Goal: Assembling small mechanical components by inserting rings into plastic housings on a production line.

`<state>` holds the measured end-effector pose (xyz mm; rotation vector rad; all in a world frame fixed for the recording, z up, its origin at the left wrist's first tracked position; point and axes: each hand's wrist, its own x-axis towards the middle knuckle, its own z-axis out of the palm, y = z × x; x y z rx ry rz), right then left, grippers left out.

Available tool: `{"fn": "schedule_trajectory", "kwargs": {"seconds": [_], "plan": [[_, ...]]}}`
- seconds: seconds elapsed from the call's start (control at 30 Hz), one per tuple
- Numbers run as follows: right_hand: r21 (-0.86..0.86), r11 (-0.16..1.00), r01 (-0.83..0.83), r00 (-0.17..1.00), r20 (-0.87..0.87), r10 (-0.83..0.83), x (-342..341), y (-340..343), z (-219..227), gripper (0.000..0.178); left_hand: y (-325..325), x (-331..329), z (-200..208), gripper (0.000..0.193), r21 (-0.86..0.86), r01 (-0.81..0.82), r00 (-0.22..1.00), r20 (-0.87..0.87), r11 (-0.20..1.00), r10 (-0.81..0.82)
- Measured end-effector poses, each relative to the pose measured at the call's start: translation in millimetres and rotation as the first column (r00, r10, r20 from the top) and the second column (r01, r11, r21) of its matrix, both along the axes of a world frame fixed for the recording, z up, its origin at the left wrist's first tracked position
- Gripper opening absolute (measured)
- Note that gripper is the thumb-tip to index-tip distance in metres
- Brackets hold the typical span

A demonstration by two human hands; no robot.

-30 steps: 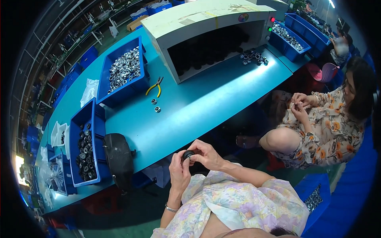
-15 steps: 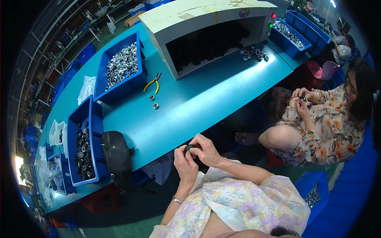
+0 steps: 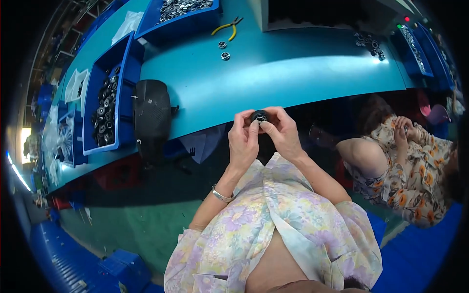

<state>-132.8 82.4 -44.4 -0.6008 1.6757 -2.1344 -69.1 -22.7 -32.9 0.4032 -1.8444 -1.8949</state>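
A small black wheel [image 3: 259, 115] with a shiny metal centre is held between both hands at the front edge of the table. My left hand [image 3: 243, 139] grips its left side, the thumb pressing near the middle. My right hand [image 3: 285, 136] is closed on the right side, its thumb beside the other one. The fingers behind the wheel are mostly hidden. Two silver metal hubs [image 3: 224, 56] lie on the tabletop beyond, close to yellow-handled pliers [image 3: 228, 30].
On the turquoise table [image 3: 205, 93], a blue bin [image 3: 87, 117] of black wheels stands left, beside a black padded object [image 3: 152, 110]. Another blue bin [image 3: 183, 22] holds metal parts. A white box-like housing [image 3: 337, 22] stands at the back. Right, a co-worker [image 3: 410, 171] sits handling something small.
My view has tilted down and turned. Both hands have shifted their hold, and the wheel's metal centre now shows between my thumbs.
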Motion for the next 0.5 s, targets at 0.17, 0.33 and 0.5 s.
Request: {"fn": "schedule_trajectory", "kwargs": {"seconds": [0.17, 0.33, 0.5], "plan": [[0.131, 0.991, -0.033, 0.972, -0.225, 0.062, 0, 6, 5, 0.024, -24, 16, 17, 0.020, -0.207, 0.194, 0.981, 0.069, 0.959, -0.184], [0.125, 0.992, -0.006, 0.957, -0.289, 0.042, 11, 2, 15, 0.024, -17, 27, 20, 0.017, -0.360, 0.158, 0.984, 0.133, 0.919, -0.117], [0.132, 0.991, -0.026, 0.976, -0.209, 0.053, 17, 3, 20, 0.021, 5, 36, 12, 0.018, -0.390, 0.008, 0.990, 0.130, 0.921, 0.047]]}}
